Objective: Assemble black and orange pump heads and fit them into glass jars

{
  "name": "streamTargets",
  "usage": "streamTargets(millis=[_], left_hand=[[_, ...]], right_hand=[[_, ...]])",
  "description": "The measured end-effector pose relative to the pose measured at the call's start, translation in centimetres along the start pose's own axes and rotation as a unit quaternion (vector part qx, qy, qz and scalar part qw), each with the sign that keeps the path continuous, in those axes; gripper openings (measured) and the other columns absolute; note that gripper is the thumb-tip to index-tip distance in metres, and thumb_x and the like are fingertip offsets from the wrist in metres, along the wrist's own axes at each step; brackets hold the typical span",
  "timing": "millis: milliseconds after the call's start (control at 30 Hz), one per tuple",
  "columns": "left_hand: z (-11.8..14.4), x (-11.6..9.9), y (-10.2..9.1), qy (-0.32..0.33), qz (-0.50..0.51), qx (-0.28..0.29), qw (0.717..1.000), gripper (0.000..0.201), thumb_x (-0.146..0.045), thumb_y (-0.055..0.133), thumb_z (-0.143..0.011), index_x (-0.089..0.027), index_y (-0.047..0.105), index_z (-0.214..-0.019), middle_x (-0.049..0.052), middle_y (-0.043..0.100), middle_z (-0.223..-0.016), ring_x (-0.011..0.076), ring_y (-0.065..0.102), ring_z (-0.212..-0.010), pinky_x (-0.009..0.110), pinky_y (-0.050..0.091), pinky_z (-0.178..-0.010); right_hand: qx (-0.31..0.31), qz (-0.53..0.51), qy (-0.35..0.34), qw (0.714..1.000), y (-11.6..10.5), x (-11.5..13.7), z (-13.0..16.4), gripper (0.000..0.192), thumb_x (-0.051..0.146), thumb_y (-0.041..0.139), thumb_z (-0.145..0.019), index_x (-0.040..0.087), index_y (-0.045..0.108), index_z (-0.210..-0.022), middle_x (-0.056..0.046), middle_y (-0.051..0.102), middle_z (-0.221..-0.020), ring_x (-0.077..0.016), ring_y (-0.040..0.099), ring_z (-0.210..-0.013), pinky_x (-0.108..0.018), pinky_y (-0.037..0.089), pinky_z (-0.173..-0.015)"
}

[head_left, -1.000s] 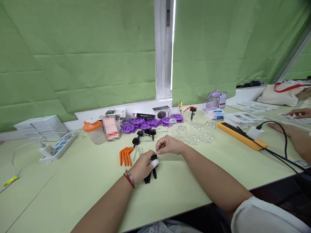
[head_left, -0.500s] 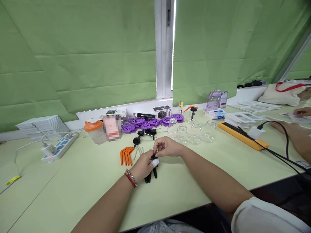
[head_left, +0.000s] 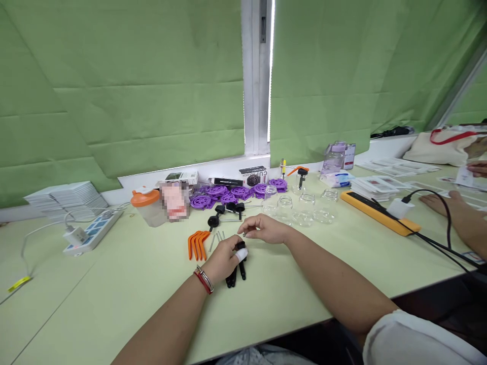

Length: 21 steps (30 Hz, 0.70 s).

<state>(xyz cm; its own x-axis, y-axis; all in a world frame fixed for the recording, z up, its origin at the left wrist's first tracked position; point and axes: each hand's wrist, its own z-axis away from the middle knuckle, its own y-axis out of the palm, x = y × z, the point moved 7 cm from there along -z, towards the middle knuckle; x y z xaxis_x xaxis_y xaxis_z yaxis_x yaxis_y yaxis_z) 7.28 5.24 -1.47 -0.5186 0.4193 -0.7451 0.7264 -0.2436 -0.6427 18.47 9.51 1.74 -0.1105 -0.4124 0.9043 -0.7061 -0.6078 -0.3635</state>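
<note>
My left hand (head_left: 223, 260), with a white wrap on its thumb, is closed around a black plastic part (head_left: 240, 245) whose round end faces up. Just above it, my right hand (head_left: 262, 229) pinches a tiny metal-looking piece (head_left: 244, 234), too small to name. Under my left hand, several slim black pieces (head_left: 232, 280) lie on the table. Orange bent handles (head_left: 198, 245) sit in a row left of my hands, next to thin metal rods (head_left: 212, 242). Black knobs on metal shafts (head_left: 213, 221) lie beyond my hands.
Purple round plastic parts (head_left: 241, 192) and clear glass jars (head_left: 306, 204) stand behind. An orange-lidded cup (head_left: 147, 208) is to the left. Power strips (head_left: 93, 233) and an orange one (head_left: 378, 214) lie on both sides. A co-worker's hand (head_left: 436, 203) rests at the right.
My right fingers have lifted slightly away from the black part, baring its round end. A dark coiled piece seen between my hands earlier no longer shows. The co-worker's hands have shifted.
</note>
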Motion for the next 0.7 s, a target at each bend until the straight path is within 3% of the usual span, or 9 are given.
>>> streamTargets(millis=[267, 467, 700], left_hand=[[0.0, 0.0, 0.3, -0.008, 0.014, 0.008, 1.0, 0.019, -0.036, 0.05, -0.084, -0.017, 0.053, -0.084, 0.003, 0.061, -0.08, 0.0156, 0.055, -0.073, 0.027, 0.043, -0.066], [-0.1, -0.4, 0.1, 0.01, 0.022, 0.002, 1.0, 0.017, -0.033, 0.05, -0.084, -0.016, 0.054, -0.086, 0.003, 0.06, -0.081, 0.016, 0.054, -0.075, 0.028, 0.043, -0.069], [-0.1, 0.1, 0.3, 0.004, 0.025, 0.011, 1.0, 0.019, -0.034, 0.051, -0.085, -0.016, 0.056, -0.087, 0.003, 0.061, -0.081, 0.0158, 0.055, -0.074, 0.028, 0.043, -0.067]], right_hand=[[-0.08, -0.208, -0.017, 0.975, 0.0, -0.7, -0.4, 0.025, 0.034, 0.075, -0.07, 0.015, 0.067, -0.084, -0.001, 0.065, -0.071, -0.0124, 0.061, -0.069, -0.031, 0.048, -0.073], [-0.076, -0.209, -0.003, 0.975, 0.7, -1.3, -0.6, 0.026, 0.031, 0.079, -0.064, 0.015, 0.067, -0.081, -0.002, 0.069, -0.077, -0.0124, 0.063, -0.072, -0.029, 0.049, -0.074], [-0.084, -0.17, 0.001, 0.982, 0.0, -1.6, -0.4, 0.026, 0.03, 0.081, -0.062, 0.014, 0.068, -0.077, -0.003, 0.069, -0.076, -0.0128, 0.064, -0.072, -0.029, 0.05, -0.073]])
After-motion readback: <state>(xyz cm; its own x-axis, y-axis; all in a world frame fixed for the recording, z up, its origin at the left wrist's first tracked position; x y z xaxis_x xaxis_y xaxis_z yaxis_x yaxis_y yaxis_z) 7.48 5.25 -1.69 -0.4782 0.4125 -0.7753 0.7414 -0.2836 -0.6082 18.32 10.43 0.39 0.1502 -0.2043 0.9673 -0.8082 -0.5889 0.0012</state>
